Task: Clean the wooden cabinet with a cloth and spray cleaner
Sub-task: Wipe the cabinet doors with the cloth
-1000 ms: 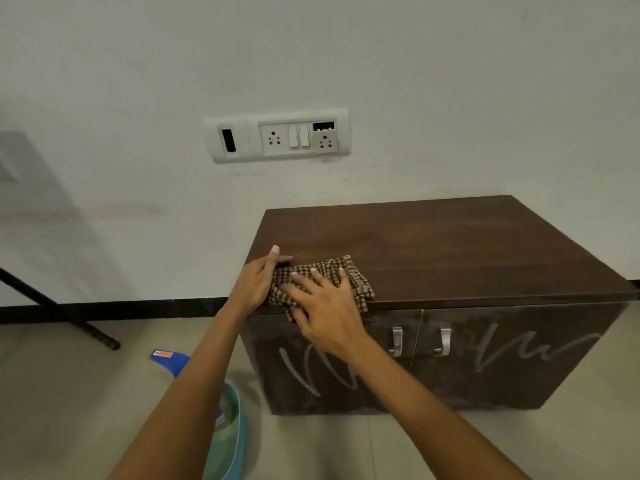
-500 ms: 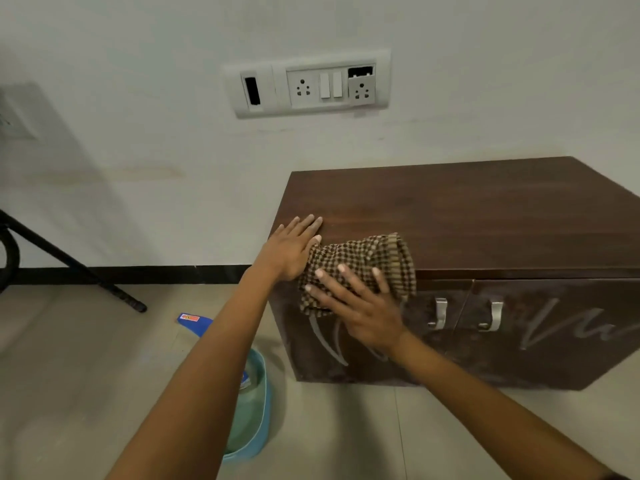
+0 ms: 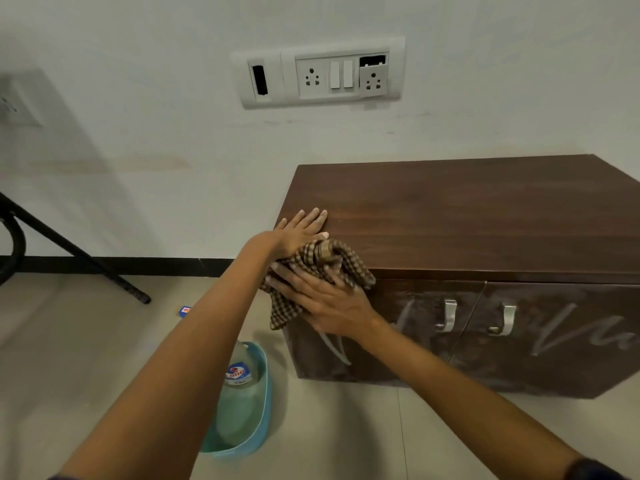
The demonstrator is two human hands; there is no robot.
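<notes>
A dark wooden cabinet [image 3: 467,216] stands against the white wall, its two doors dusty with finger-drawn squiggles. A brown checked cloth [image 3: 327,261] hangs over the cabinet's front left corner. My right hand [image 3: 329,303] presses the cloth flat against the upper left door with straight fingers. My left hand [image 3: 303,230] rests flat on the top's left edge, fingers straight, beside the cloth. A spray cleaner bottle [image 3: 239,375] lies in a blue tub on the floor, partly hidden by my left forearm.
The blue tub [image 3: 263,420] sits on the tiled floor left of the cabinet. Two metal door handles [image 3: 448,315] stick out at the doors' middle. A black stand leg [image 3: 86,258] slants across the floor at far left. A socket panel [image 3: 322,76] is on the wall.
The cloth has slid off the top and over the front left corner onto the door under my right hand. My left hand has flattened on the top. The camera has come closer.
</notes>
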